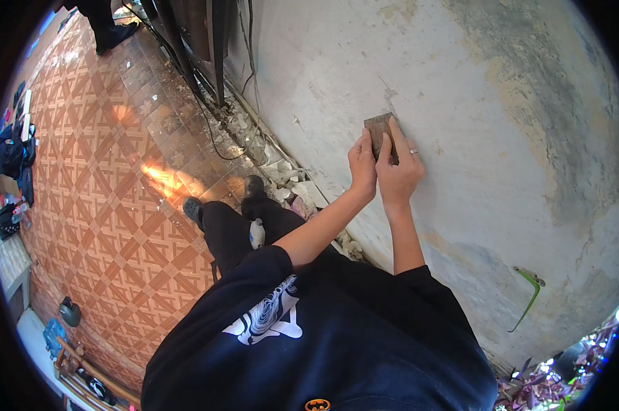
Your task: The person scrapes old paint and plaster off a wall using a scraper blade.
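A small brown rectangular sheet or pad [378,129], possibly sandpaper, is between my two hands in front of a worn, pale plastered wall [330,77]. My left hand [362,165] pinches its left edge near the thumb and fingertips. On the opposite side, my right hand [403,177], with a ring on one finger, lays its fingers along the pad. The pad's lower end is partly hidden by the fingers. Whether it touches the wall is hard to tell. Patches of bare grey and yellowish plaster [520,113] mark the wall's right part.
Broken plaster [284,174] lines the wall's foot, near a loose black cable [214,146] and dark poles [218,56]. A bottle [257,234] shows by my legs. Another person's shoe [117,37] stands on the tiled floor [99,169]. Bags [14,154] lie far left.
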{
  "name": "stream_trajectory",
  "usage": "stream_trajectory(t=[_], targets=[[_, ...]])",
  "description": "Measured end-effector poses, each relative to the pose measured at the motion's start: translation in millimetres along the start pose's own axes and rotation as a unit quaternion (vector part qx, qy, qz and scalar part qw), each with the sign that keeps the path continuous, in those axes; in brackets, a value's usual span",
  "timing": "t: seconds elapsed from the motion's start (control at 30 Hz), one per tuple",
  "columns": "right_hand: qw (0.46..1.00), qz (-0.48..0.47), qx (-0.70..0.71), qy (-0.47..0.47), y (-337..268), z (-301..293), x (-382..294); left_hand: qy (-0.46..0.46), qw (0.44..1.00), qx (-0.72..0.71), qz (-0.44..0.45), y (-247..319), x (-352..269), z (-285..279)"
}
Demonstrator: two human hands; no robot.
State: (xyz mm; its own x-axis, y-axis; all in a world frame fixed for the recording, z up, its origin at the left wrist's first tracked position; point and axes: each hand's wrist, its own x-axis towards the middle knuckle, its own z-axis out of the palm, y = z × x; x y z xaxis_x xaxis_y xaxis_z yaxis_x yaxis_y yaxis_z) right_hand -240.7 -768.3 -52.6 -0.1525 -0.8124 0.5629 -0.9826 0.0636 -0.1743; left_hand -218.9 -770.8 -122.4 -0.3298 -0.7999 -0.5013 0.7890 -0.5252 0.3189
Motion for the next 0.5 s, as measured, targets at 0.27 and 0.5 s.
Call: stream_trajectory(t=[0.27,0.5], targets=[[0.999,-0.014,-0.014,0.031,5,10,-1,0.016,0.999,-0.035,0.005,-2,0,12],[0.999,-0.037,0.005,0.029,11,10,-1,0.038,0.998,-0.037,0.025,-4,1,13]])
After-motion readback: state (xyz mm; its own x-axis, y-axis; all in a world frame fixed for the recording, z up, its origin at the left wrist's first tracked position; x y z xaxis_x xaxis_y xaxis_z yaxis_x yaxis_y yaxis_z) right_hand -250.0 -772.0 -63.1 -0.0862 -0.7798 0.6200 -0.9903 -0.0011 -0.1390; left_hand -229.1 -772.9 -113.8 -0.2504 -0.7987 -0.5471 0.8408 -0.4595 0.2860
